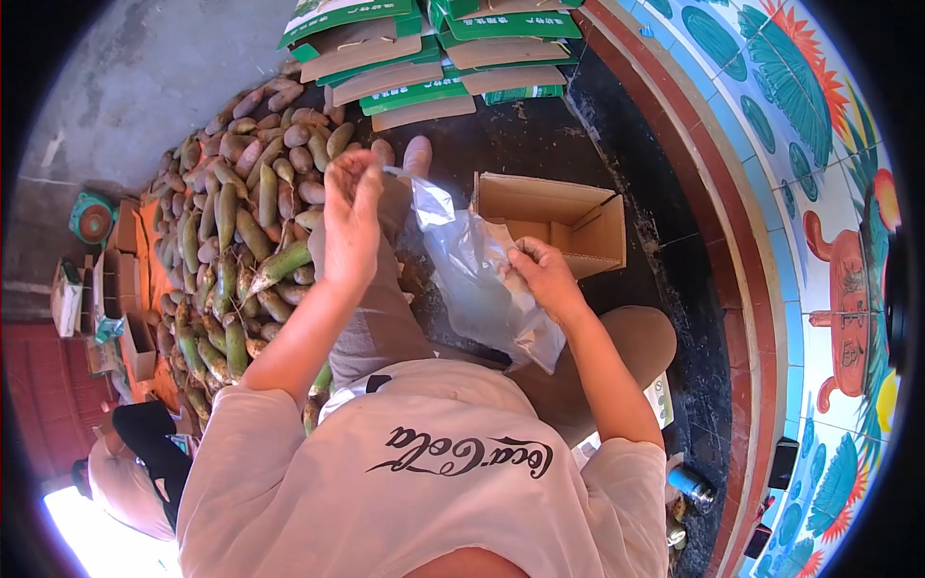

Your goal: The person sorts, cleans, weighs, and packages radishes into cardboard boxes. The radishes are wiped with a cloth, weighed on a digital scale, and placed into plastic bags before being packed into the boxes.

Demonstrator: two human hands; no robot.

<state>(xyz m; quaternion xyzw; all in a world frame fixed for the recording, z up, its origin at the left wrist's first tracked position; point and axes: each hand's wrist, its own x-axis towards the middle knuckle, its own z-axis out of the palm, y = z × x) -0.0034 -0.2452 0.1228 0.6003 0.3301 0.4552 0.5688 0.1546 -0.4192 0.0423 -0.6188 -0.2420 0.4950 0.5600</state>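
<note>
A thin, clear plastic bag (482, 279) hangs between my hands over my lap. My left hand (354, 207) is raised near the pile of long green and reddish-brown roots, its fingertips pinched at the bag's far corner. Lower down on the other side, my right hand (547, 279) grips the bag's side between thumb and fingers. Just beyond that hand stands an open cardboard box (554, 207), and its inside shows bare cardboard.
Stacked green and brown cartons (434, 58) stand ahead. The root pile (251, 222) covers the left floor. Another person (135, 472) is at lower left. A tiled wall (809, 222) runs along the right, near a blue bottle (691, 485).
</note>
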